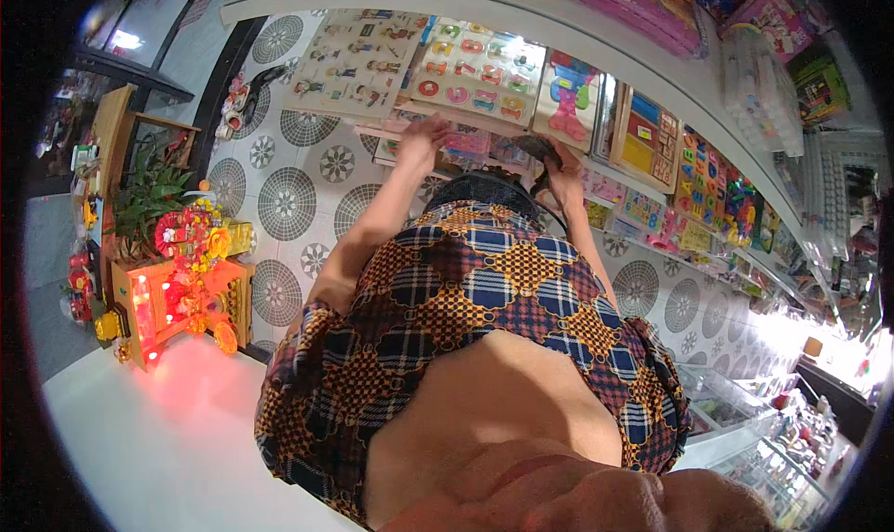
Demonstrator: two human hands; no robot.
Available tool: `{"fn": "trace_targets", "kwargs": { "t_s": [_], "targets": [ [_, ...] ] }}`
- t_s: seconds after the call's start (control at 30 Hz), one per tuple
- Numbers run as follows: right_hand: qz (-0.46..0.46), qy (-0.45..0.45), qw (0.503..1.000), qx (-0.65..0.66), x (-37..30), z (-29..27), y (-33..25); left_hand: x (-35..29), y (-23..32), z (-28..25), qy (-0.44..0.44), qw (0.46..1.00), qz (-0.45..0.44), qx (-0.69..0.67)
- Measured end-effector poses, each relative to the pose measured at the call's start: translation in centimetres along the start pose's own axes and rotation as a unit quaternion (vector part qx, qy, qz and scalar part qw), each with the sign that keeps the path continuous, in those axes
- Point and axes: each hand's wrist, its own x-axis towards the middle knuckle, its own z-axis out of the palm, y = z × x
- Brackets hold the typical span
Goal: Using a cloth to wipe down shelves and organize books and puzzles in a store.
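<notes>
- The left hand reaches to the front edge of the lower shelf, below the number board; its fingers are bent and fairly close together, their tips near the pink packs. Whether they touch or grip anything, I cannot tell.
- The right hand is at the same front edge, farther right, under the pink-and-blue toy pack. Its fingers curl around a dark item, with little gap showing; part of the grip is hidden.
- The dark item sticks out from the right hand toward the left, just beside the shelf's front edge; its kind is unclear.
- The hands are apart, with the pink packs partly between them.
- Toward the shelf's left end hangs a card of small figures; toward its right end are a wooden tray set and coloured letters.
- At the left, a red-lit box stands by the far edge of a white counter, beside a green plant.
</notes>
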Motion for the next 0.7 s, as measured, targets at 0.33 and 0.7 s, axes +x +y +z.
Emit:
{"fn": "trace_targets", "kwargs": {
  "t_s": [0.33, 0.7],
  "targets": [
    [-0.003, -0.002, 1.000, 0.006, -0.5, -1.0, -0.2, 4.8, 0.0, 2.8, -0.056, 0.990, 0.111, 0.073],
    [-0.002, 0.191, 0.980, 0.063, 2.4, -4.0, -6.5, 0.5, 4.3, 4.4, -0.181, 0.983, 0.018, -0.037]
  ]
}}
